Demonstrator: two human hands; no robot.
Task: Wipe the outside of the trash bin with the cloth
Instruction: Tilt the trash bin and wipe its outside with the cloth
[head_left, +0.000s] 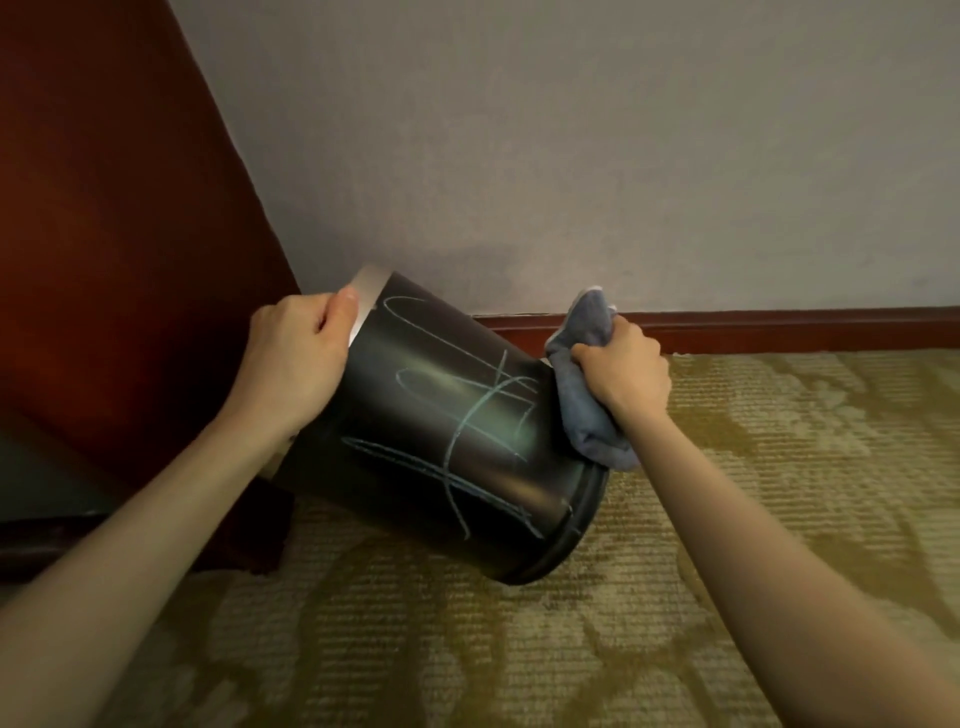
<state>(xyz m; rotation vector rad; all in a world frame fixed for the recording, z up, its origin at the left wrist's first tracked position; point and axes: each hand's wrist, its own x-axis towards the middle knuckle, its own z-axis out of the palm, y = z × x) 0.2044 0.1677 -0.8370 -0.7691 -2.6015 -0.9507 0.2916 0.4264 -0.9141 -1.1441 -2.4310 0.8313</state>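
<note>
A black round trash bin (415, 447) is tilted over, its silver rim up at the left and its base down at the right above the carpet. Pale chalk-like scribbles cover the side facing me. My left hand (296, 364) grips the silver rim. My right hand (626, 374) is closed on a bunched grey-blue cloth (584, 410), which presses against the bin's right side near the base.
A dark red wooden panel (119, 260) stands close on the left, right behind the bin's rim. A grey wall (571, 156) with a dark red baseboard (779, 327) runs behind. Patterned beige carpet (519, 649) covers the floor.
</note>
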